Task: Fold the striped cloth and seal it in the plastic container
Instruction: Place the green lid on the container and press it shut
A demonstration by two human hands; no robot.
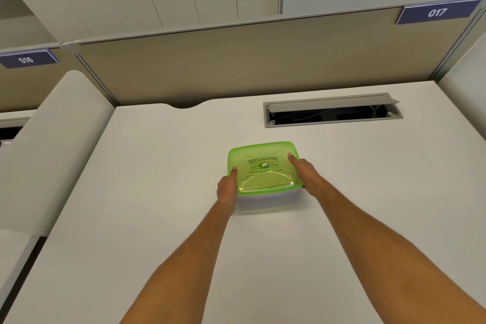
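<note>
Desk bare around fingers. Plastic container between both hands, green lid on. Striped cloth shows through lid, between thumbs. Left hand, right hand clamped on lid edges, thumbs pressing. Judgement: only sealing left.

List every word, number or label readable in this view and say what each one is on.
"017" on the blue sign atop the far partition, right side.
"016" on the blue sign atop the partition at left.
A small round sticker shows through the green lid of the container; its marks are too small and blurred to read.
No other text is visible.
</note>
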